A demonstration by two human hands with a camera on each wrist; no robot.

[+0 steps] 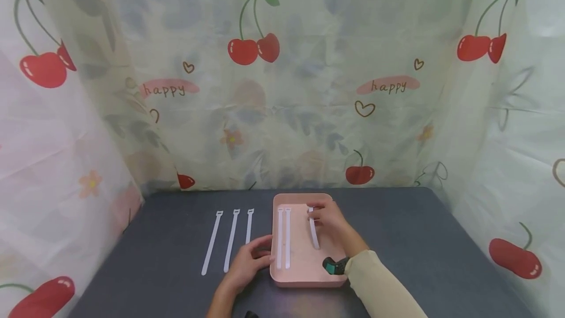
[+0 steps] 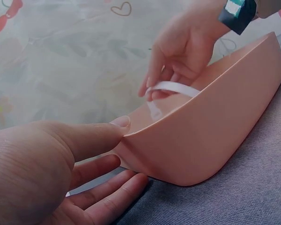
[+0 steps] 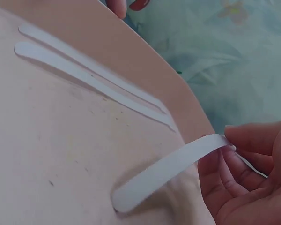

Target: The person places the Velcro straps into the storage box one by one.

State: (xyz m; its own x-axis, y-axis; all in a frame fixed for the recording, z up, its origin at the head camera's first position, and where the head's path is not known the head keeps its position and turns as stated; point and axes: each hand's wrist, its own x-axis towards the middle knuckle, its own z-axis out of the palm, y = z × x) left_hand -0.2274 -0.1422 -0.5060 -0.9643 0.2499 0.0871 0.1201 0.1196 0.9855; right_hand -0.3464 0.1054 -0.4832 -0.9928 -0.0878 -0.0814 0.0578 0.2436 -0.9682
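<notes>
My right hand (image 1: 327, 217) pinches a white cable strap (image 1: 314, 234) near one end, over the right side of a pink tray (image 1: 304, 271). In the right wrist view the held strap (image 3: 164, 168) bends in an arc, its rounded end down at the tray floor. Two more white straps (image 1: 288, 239) lie side by side along the tray's left wall, slotted heads toward the back. My left hand (image 1: 247, 264) is at the tray's left side. In the left wrist view its thumb (image 2: 122, 123) rests at the rim, with the other fingers loosely extended below, outside the wall.
Left of the tray, three white straps (image 1: 231, 242) lie spaced apart on the dark table (image 1: 167, 239), the nearest partly hidden by my left hand. A dark band with a teal face (image 1: 334, 266) circles my right wrist. Cherry-printed curtains (image 1: 300, 126) enclose the back and sides.
</notes>
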